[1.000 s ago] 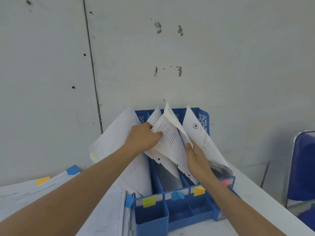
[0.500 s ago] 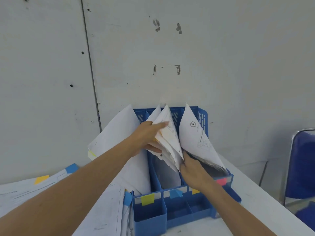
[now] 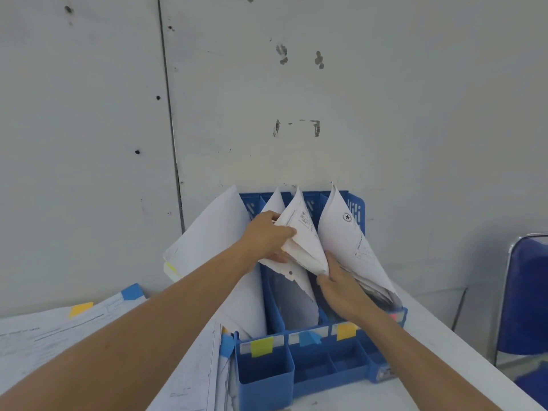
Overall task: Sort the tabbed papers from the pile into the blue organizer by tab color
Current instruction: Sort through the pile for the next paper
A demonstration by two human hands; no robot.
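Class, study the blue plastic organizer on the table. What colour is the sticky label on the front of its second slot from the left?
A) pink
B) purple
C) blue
C: on the front of the blue plastic organizer, the second slot from the left carries a blue sticky label.

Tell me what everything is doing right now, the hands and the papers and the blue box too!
left hand: pinches the held papers near their top.
right hand: grips the held papers' lower edge.
held papers: bent, upright over the organizer's middle slots.
blue organizer: stands upright, papers in its slots.
star paper: leans in a right-side slot.
pile: lies flat at left, tabs sticking out.
chair: stands at far right.
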